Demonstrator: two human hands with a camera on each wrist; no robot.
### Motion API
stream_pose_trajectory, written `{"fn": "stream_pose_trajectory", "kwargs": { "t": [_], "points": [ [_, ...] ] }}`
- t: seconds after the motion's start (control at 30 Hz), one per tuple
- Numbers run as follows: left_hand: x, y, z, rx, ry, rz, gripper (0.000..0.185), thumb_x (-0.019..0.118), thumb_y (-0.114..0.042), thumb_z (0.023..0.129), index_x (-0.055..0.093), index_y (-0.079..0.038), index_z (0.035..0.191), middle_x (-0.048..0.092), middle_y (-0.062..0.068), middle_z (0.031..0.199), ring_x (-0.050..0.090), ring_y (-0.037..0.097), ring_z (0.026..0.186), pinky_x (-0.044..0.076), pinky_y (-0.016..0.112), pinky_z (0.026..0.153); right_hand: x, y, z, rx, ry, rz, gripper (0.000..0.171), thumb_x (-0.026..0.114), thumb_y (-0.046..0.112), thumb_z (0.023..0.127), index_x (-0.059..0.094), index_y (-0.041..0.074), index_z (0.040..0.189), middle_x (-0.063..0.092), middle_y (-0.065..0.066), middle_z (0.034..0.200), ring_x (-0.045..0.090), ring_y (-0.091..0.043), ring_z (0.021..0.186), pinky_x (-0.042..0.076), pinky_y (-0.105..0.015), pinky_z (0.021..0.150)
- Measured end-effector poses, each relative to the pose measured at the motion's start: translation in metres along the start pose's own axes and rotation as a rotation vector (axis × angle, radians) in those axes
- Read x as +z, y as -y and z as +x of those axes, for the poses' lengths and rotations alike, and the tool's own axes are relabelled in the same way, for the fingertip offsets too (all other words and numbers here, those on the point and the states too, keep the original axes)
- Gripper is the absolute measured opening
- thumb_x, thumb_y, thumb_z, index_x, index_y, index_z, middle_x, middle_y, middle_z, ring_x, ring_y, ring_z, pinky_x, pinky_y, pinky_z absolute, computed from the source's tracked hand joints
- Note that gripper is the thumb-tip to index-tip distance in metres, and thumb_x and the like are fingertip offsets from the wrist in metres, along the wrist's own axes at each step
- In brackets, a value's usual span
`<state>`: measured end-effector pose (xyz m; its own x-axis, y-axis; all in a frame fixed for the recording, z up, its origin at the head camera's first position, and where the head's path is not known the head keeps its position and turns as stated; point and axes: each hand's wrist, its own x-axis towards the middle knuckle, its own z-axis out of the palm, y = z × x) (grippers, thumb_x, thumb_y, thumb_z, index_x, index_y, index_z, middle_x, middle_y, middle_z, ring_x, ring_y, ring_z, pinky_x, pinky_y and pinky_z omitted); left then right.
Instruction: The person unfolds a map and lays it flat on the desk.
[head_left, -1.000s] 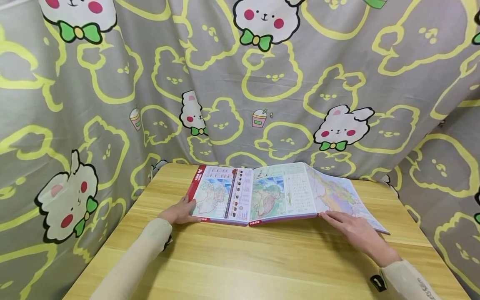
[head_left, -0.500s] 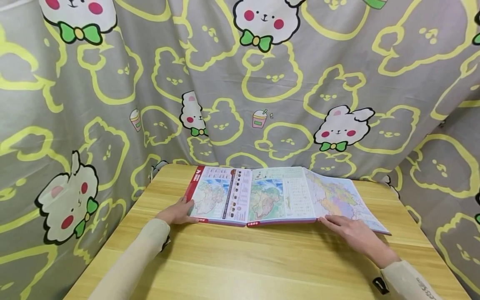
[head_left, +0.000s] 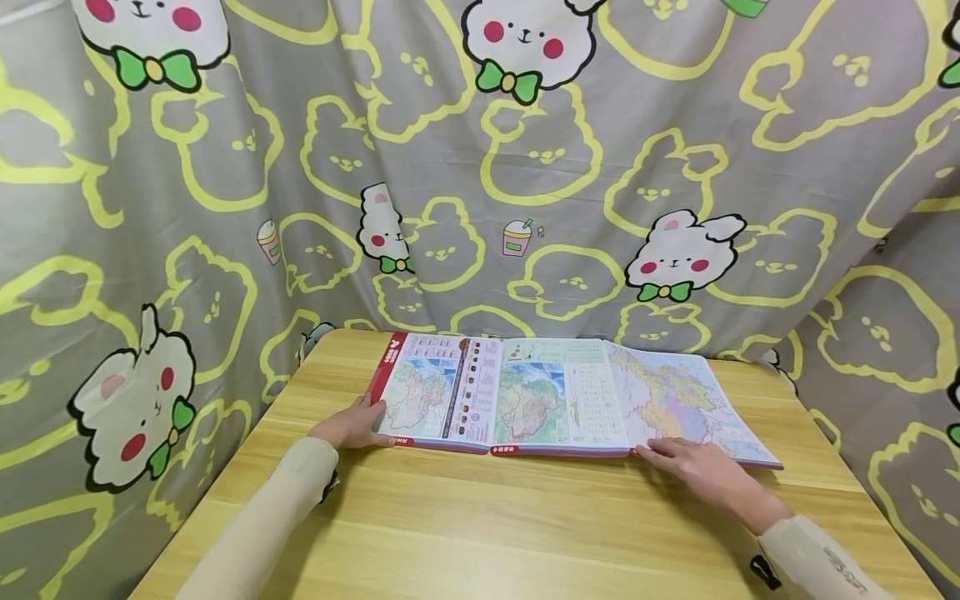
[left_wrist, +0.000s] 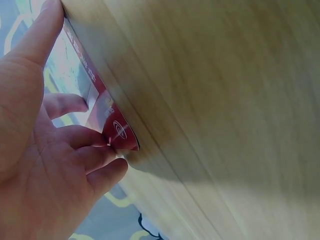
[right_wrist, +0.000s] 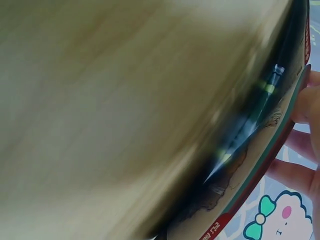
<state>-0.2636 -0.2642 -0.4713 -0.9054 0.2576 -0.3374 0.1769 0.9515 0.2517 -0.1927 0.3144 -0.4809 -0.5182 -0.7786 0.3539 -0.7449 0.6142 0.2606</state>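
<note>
Left hand (head_left: 352,427) flat and relaxed against the near left corner of the open map book (head_left: 555,398), right hand (head_left: 701,471) spread loose-fingered on its unfolded right page, book lying flat mid-worktop (head_left: 480,525) near the curtain (head_left: 225,167).

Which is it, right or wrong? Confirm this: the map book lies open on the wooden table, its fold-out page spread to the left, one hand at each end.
Wrong in one respect: the head view shows the map book on the wooden table with its fold-out page spread to the right, under the right hand. The left hand rests at the other end.
</note>
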Motion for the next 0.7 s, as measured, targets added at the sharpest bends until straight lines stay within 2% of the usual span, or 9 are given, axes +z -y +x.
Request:
{"fn": "stream_pose_trajectory", "kwargs": {
  "t": [0.07,0.1,0.17,0.23,0.27,0.33,0.4,0.57,0.7],
  "points": [
    [0.0003,0.0002,-0.0001,-0.002,0.002,0.001,0.09,0.065,-0.052,0.083,0.03,0.004,0.145,0.014,0.037,0.148,0.013,0.049,0.137,0.021,0.057,0.107,0.0029,-0.0005,0.0001,-0.015,-0.01,-0.007,0.042,0.037,0.006,0.092,0.067,0.015,0.119,0.065,-0.009,0.11,0.065,-0.027,0.088,0.051,-0.037,0.052],
    [0.0002,0.0,-0.0003,-0.004,0.002,-0.005,0.09,0.066,-0.052,0.083,0.03,0.004,0.145,0.014,0.036,0.148,0.013,0.049,0.137,0.021,0.057,0.107,0.004,-0.0005,0.0,-0.02,-0.009,-0.013,0.044,0.029,0.01,0.098,0.068,0.014,0.118,0.065,-0.009,0.109,0.065,-0.026,0.088,0.051,-0.036,0.051],
    [-0.0001,-0.0003,-0.0006,-0.009,0.001,-0.014,0.09,0.066,-0.051,0.083,0.03,0.003,0.145,0.013,0.036,0.148,0.013,0.048,0.137,0.021,0.058,0.106,0.0048,-0.0002,0.0004,-0.024,0.007,-0.015,0.061,0.009,0.021,0.105,0.068,0.014,0.117,0.065,-0.009,0.108,0.065,-0.026,0.087,0.051,-0.037,0.05],
    [-0.0002,-0.0004,-0.0008,-0.012,0.0,-0.018,0.09,0.067,-0.051,0.083,0.03,0.003,0.145,0.013,0.036,0.148,0.012,0.048,0.137,0.021,0.058,0.106,0.0038,0.0002,0.0012,-0.027,0.041,-0.011,0.052,0.018,0.021,0.106,0.068,0.014,0.118,0.064,-0.009,0.109,0.064,-0.027,0.088,0.051,-0.037,0.051],
    [-0.0001,-0.0004,-0.0008,-0.011,-0.001,-0.02,0.09,0.067,-0.051,0.083,0.03,0.003,0.145,0.013,0.036,0.148,0.012,0.048,0.137,0.02,0.058,0.106,0.0035,0.0002,0.0014,-0.03,0.056,-0.007,0.041,0.029,0.018,0.104,0.068,0.014,0.118,0.064,-0.009,0.109,0.064,-0.027,0.089,0.051,-0.037,0.051],
    [0.001,0.0004,-0.0003,-0.006,-0.003,-0.018,0.09,0.066,-0.051,0.083,0.03,0.003,0.145,0.013,0.036,0.148,0.012,0.048,0.137,0.02,0.058,0.107,0.0032,-0.0003,0.0013,-0.041,0.078,-0.003,0.032,0.048,0.011,0.094,0.068,0.014,0.118,0.064,-0.009,0.11,0.064,-0.028,0.09,0.051,-0.038,0.052],
    [0.002,0.0008,-0.0001,-0.001,-0.004,-0.015,0.09,0.066,-0.052,0.083,0.03,0.003,0.145,0.013,0.036,0.148,0.012,0.048,0.137,0.02,0.058,0.107,0.0035,-0.0011,0.0014,-0.055,0.087,-0.002,0.043,0.061,0.003,0.077,0.068,0.014,0.118,0.064,-0.009,0.11,0.064,-0.028,0.09,0.051,-0.038,0.052],
    [0.0011,0.0003,-0.0008,-0.005,-0.004,-0.013,0.09,0.065,-0.052,0.084,0.03,0.003,0.145,0.013,0.036,0.148,0.012,0.048,0.137,0.02,0.057,0.107,0.0065,-0.0023,0.002,-0.086,0.089,-0.001,0.045,0.064,0.001,0.075,0.068,0.013,0.118,0.064,-0.01,0.108,0.064,-0.028,0.089,0.052,-0.037,0.054],
    [-0.0007,-0.001,-0.0019,-0.006,-0.004,-0.002,0.09,0.065,-0.051,0.084,0.029,0.004,0.145,0.014,0.036,0.148,0.012,0.048,0.137,0.02,0.057,0.107,0.0091,-0.0029,0.0027,-0.107,0.115,-0.006,0.044,0.062,0.003,0.077,0.067,0.014,0.12,0.064,-0.01,0.108,0.064,-0.027,0.09,0.053,-0.036,0.055]
  ]
}}
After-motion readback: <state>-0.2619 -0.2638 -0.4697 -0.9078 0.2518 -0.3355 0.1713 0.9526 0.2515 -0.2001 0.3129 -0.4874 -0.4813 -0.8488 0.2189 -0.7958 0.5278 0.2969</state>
